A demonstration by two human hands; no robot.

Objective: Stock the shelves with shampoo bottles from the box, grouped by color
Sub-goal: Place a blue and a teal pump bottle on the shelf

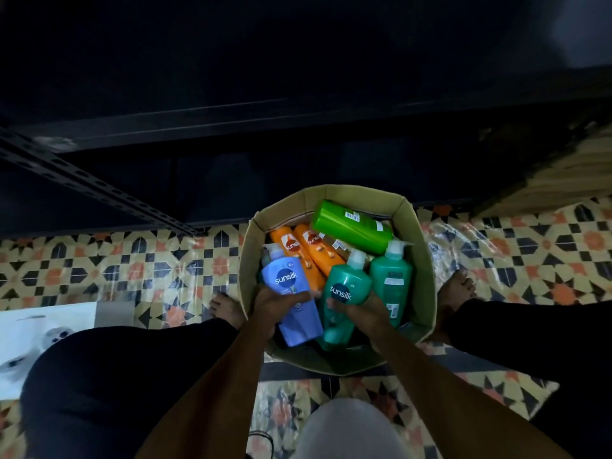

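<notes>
A cardboard box (422, 260) stands on the floor between my feet, full of shampoo bottles. My left hand (275, 304) grips a blue pump bottle (288, 279) at its middle. My right hand (359, 309) grips a teal green pump bottle (347, 283) the same way. Beside it on the right lies a second teal bottle (392, 276). Two orange bottles (308, 250) lie behind them. A lime green bottle (351, 225) rests across the top at the far side. The dark metal shelf unit (231, 124) stands just beyond the box.
A slotted shelf post (89, 187) slants across the left. The floor is patterned tile (165, 260). My bare feet (227, 308) flank the box. A white sheet (36, 329) lies at the left. A striped mat (569, 173) is at the far right.
</notes>
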